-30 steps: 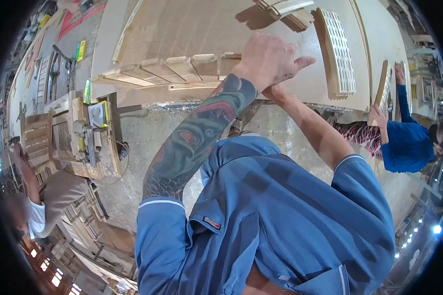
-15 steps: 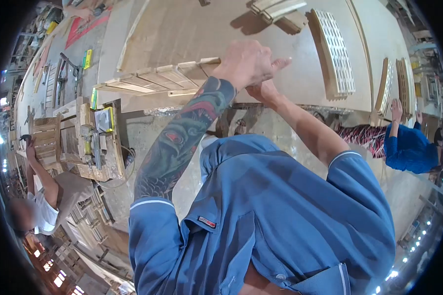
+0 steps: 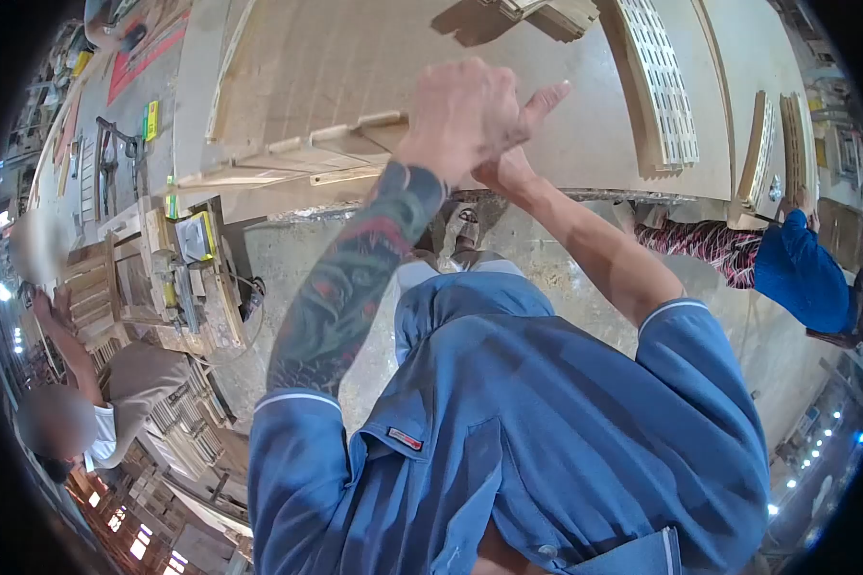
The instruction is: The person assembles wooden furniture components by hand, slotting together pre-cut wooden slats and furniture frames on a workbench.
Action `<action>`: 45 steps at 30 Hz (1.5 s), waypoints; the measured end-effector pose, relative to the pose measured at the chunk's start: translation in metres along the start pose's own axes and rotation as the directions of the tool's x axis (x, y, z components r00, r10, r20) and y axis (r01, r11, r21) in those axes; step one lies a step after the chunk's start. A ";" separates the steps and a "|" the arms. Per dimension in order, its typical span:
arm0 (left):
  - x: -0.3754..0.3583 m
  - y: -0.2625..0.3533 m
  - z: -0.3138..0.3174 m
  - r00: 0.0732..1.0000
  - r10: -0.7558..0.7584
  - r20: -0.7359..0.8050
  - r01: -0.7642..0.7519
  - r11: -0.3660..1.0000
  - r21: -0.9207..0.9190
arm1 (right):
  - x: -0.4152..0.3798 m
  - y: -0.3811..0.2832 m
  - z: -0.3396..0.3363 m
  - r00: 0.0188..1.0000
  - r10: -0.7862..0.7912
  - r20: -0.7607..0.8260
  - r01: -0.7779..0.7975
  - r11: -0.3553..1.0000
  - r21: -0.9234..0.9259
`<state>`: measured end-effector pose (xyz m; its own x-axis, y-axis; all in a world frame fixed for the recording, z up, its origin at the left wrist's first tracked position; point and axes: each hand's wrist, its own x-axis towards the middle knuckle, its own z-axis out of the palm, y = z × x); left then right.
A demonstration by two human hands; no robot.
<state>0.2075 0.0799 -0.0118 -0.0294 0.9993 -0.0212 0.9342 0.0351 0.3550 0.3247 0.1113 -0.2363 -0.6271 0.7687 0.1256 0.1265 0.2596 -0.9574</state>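
Note:
My left hand (image 3: 462,113), at the end of a tattooed forearm, is closed with its thumb sticking out to the right. It covers the right end of a slatted wooden panel (image 3: 331,153), which stretches left, tilted, along the near edge of the worktable (image 3: 571,125). Just under and right of it, my right hand (image 3: 508,174) is curled up against the left one. Its fingertips are hidden, and so is whatever they hold. Motion blurs the left hand and the panel's slats.
On the table lie a stack of wooden pieces (image 3: 547,14) and a long slotted wooden strip (image 3: 664,86). More strips (image 3: 758,153) lie at the right, near a co-worker in blue (image 3: 804,273). Another co-worker (image 3: 91,383) sits at the left beside wooden frames (image 3: 91,287).
My hands and the panel have shifted slightly left and up. The left co-worker's arm has moved, and the co-worker in blue has drawn a hand back from the strips.

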 end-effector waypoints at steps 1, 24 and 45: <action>0.000 -0.004 0.002 1.000 -0.002 0.004 0.002 1.000 0.002 | -0.010 0.003 0.000 0.980 -0.129 0.149 0.177 0.909 -0.378; -0.385 -0.145 0.220 0.387 -0.907 -0.165 0.341 0.307 -0.889 | 0.062 -0.030 -0.033 0.909 0.234 0.345 -0.018 0.849 -0.528; -0.125 -0.151 -0.055 0.663 -0.016 -0.748 0.058 0.998 0.030 | 0.077 -0.012 -0.018 0.946 -0.091 0.310 0.248 0.821 -0.514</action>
<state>0.0502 -0.0502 -0.0111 -0.3003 0.6693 0.6796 0.9412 0.0925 0.3248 0.2884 0.1779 -0.2105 -0.8434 0.5224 0.1254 0.3434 0.7039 -0.6218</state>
